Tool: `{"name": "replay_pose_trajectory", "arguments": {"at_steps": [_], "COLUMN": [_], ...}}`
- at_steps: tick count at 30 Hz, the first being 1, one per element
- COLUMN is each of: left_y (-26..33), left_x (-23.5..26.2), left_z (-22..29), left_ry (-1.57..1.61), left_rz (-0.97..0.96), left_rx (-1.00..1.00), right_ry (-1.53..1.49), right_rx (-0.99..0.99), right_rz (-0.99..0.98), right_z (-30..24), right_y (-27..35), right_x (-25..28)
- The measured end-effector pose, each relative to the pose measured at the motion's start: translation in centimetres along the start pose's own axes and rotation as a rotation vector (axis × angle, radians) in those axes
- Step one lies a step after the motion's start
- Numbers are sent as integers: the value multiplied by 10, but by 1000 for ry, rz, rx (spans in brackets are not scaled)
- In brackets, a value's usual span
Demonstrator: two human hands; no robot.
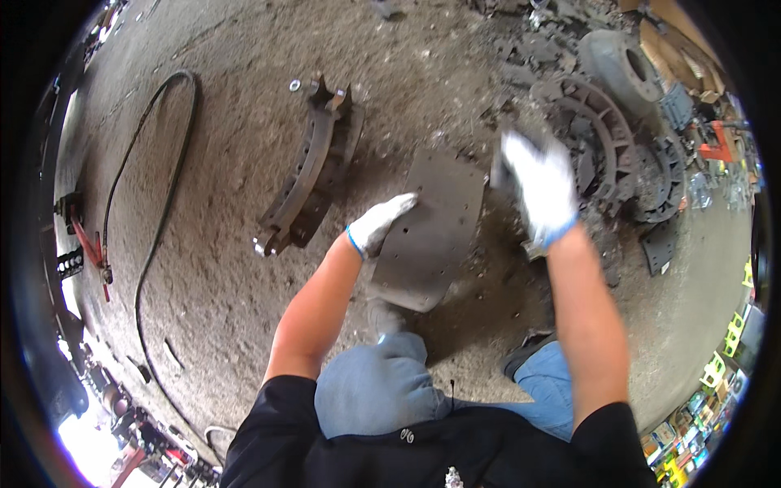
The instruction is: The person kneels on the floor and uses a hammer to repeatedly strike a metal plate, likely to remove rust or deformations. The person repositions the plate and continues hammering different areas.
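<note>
A dark grey curved metal plate (pixel 431 232) with small holes lies on the dirt floor in front of my knees. My left hand (pixel 378 224), in a white glove with a blue cuff, rests on the plate's left edge and holds it. My right hand (pixel 541 191), gloved the same way, is blurred and raised above the plate's right side. It is closed around a short dark tool (pixel 499 169) that sticks out to its left; the blur hides what kind of tool it is.
A rusty curved brake shoe (pixel 309 175) lies to the left of the plate, with a small washer (pixel 294 84) beyond it. A black hose (pixel 154 203) runs along the left. Brake drums and scrap parts (pixel 618 138) pile up at the right. A red tool (pixel 91 252) lies far left.
</note>
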State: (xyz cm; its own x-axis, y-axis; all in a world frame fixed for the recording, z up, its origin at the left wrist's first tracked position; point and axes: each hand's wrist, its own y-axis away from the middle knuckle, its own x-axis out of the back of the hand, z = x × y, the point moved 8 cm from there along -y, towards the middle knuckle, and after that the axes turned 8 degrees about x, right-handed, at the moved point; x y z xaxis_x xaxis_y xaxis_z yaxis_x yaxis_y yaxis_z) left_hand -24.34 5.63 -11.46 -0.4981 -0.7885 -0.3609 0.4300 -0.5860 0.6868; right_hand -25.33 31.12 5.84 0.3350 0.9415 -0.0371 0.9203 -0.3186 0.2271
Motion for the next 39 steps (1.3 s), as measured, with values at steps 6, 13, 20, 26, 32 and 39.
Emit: {"name": "replay_pose_trajectory", "arguments": {"at_steps": [6, 13, 20, 26, 32, 39], "left_y": [7, 25, 117, 72, 60, 45], "left_x": [-17, -36, -105, -165, -145, -22], "left_z": [24, 29, 49, 28, 30, 123], "left_ry": [-71, -117, -1149, 93, -512, -643], "left_rz": [-36, 155, 535, -50, -115, 504], "left_rx": [78, -97, -1057, -289, -164, -408], "right_ry": [-408, -242, 507, 716, 1011, -197], "right_rx": [-400, -352, 569, 588, 596, 246], "right_rz": [444, 718, 143, -394, -368, 133], "right_z": [161, 138, -65, -70, 32, 36], "right_y": [174, 166, 64, -27, -54, -80], "right_x": [-4, -11, 4, -70, -96, 0]}}
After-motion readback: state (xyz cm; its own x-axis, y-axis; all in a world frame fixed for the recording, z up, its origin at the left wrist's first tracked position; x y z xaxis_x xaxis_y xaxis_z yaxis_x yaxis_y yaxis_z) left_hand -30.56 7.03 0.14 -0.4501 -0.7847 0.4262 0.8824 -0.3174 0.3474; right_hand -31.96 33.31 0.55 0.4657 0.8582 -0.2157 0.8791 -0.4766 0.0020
